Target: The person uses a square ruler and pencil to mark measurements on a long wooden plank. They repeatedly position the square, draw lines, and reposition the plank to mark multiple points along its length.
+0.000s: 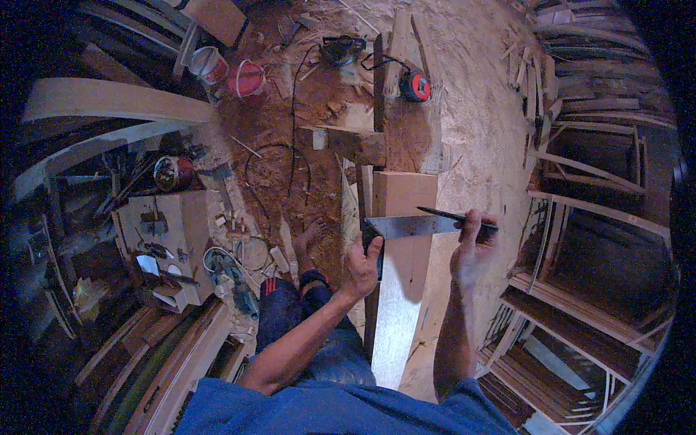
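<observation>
silver-bladed metal square with a dark handle [409, 227] lies across a long, squared beam of pale brown wood [404, 193] in front of the person, its handle at the beam's left side. the left hand [360, 270] grips that handle, thumb uppermost. the right hand [473, 243] is closed around a slim, dark pencil [442, 214] near the blade's right end, the pencil pointing left just beyond the blade's far edge, over the beam. the picture is grainy, so i cannot tell whether the pencil's tip touches the wood.

strong white light falls on the beam's near part. past its far end sits a rough, brown wooden block [355, 145], set crosswise, and farther off a round, black-and-red tape measure [415, 87]. a black power tool [343, 49] with a dark cord lies beyond the block. to the far left, a red plastic bucket [246, 77] stands beside a whitish bucket [209, 65]. brown wooden frames [580, 163] line the right.
</observation>
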